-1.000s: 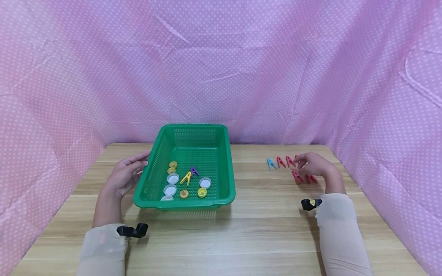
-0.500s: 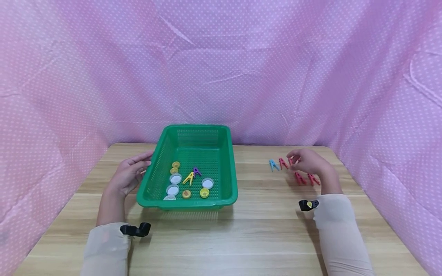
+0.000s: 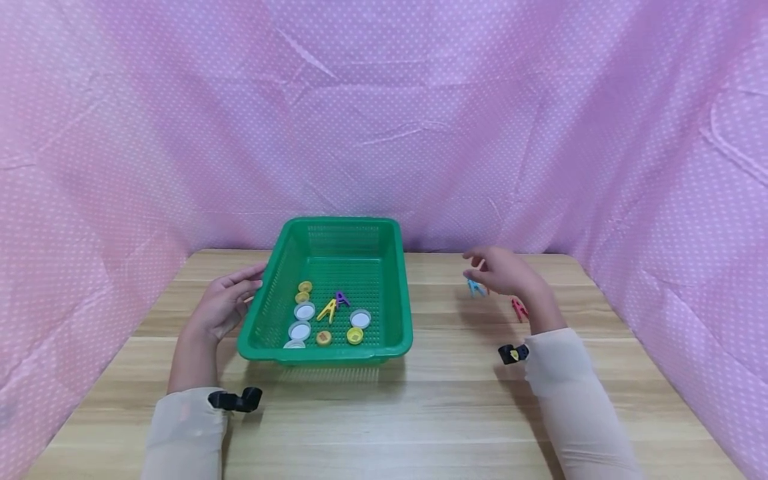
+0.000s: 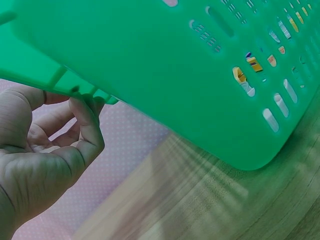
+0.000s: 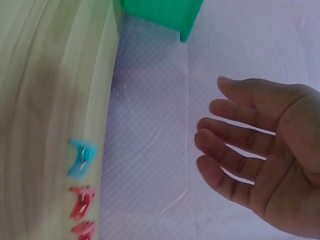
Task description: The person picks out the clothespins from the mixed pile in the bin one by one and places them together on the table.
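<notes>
My left hand [image 3: 219, 303] is at the left side of a green plastic basket [image 3: 327, 355]. In the left wrist view, its thumb and fingers pinch the basket's rim. Inside the basket lie a yellow clothespin [image 3: 328, 311], a purple clothespin [image 3: 341, 299] and several bottle caps [image 3: 300, 331]. Over the right side of the table hovers my right hand [image 3: 501, 273], relaxed and holding nothing. A light blue clothespin [image 3: 476, 288] lies under its fingertips. A red clothespin [image 3: 519, 309] shows near the wrist; the hand and forearm hide other red ones in the head view.
The basket stands left of centre on a wood-grain table [image 3: 450, 413]. Behind and on both sides hangs a pink dotted cloth [image 3: 384, 133]. The right wrist view shows red clothespins [image 5: 82, 202] in line with the blue one.
My right hand has moved left from the red clothespins to above the light blue one, bringing nothing along. The left hand stays at the basket's rim.
</notes>
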